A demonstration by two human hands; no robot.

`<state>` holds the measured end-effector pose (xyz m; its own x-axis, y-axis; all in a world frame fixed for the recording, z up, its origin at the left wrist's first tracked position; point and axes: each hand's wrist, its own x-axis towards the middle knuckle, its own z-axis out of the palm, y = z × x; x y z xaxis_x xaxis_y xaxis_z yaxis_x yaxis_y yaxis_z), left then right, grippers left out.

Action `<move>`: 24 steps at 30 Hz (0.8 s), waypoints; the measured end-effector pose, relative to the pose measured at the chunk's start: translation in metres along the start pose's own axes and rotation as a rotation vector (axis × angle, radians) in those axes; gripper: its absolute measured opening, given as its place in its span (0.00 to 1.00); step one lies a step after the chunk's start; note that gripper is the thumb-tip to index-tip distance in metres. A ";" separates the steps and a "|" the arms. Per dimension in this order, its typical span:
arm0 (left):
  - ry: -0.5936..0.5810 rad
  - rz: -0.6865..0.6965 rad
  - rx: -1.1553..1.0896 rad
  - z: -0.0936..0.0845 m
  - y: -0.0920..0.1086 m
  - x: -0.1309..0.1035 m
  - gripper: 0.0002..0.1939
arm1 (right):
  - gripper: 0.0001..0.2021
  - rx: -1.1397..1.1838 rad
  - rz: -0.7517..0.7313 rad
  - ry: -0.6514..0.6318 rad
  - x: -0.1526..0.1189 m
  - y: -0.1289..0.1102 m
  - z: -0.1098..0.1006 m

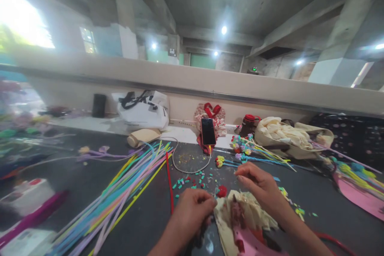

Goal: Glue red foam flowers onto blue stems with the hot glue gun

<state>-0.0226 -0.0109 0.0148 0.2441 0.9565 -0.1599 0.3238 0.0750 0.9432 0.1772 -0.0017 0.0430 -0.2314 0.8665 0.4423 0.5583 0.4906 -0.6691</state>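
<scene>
My left hand [193, 214] is closed, its thumb and fingers pinched together just left of a cream cloth [223, 230]. Whatever is between those fingertips is too small to make out. My right hand [261, 186] hovers above the cloth's far edge, fingertips also pinched; what they hold, if anything, does not show. A pink glue gun [247, 242] with a dirty nozzle lies on the cloth between my forearms. Just beyond my left fingertips is a small red fuzzy piece [222, 191]. Small teal pieces [181, 183] are scattered beyond my left hand.
A bundle of pastel fuzzy stems [129, 192] lies at left, beside a red stem [169, 184]. A phone [208, 132] on a cable stands at the back, near a white bag [144, 110]. Finished-looking fuzzy flowers [244, 144] and a cream bag [279, 134] lie back right.
</scene>
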 end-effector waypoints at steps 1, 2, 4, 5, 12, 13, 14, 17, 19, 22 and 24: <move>-0.004 -0.018 -0.058 0.000 0.000 0.001 0.12 | 0.06 0.044 0.066 -0.012 0.000 0.000 0.003; -0.002 -0.034 -0.110 0.000 -0.001 0.001 0.12 | 0.06 0.098 0.132 -0.035 -0.001 0.001 0.006; 0.021 -0.043 -0.190 0.001 -0.001 0.002 0.12 | 0.07 0.213 0.229 -0.093 -0.001 0.002 0.014; 0.037 -0.040 -0.215 0.001 -0.001 0.003 0.12 | 0.08 0.261 0.249 -0.121 -0.002 0.003 0.018; 0.086 -0.006 -0.194 0.000 -0.002 0.003 0.13 | 0.08 0.420 0.337 -0.087 -0.005 0.003 0.044; 0.096 0.003 -0.185 0.000 -0.002 0.003 0.13 | 0.07 0.429 0.354 -0.047 -0.005 0.001 0.043; 0.107 0.010 -0.177 -0.001 -0.003 0.003 0.13 | 0.08 0.440 0.358 -0.008 -0.005 0.000 0.041; 0.141 0.004 -0.167 -0.002 -0.004 0.005 0.13 | 0.08 0.548 0.336 0.094 -0.002 0.001 0.024; 0.151 0.001 -0.183 -0.003 -0.006 0.007 0.14 | 0.08 0.669 0.354 0.180 0.000 0.004 0.010; 0.154 0.024 -0.251 -0.003 -0.007 0.006 0.13 | 0.09 0.791 0.395 0.292 0.005 0.014 -0.004; 0.142 0.022 -0.328 -0.004 -0.006 0.004 0.13 | 0.11 0.821 0.432 0.317 0.007 0.020 -0.006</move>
<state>-0.0269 -0.0063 0.0098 0.1112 0.9868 -0.1179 0.0032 0.1183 0.9930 0.1916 0.0135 0.0367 0.1543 0.9806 0.1211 -0.2108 0.1524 -0.9656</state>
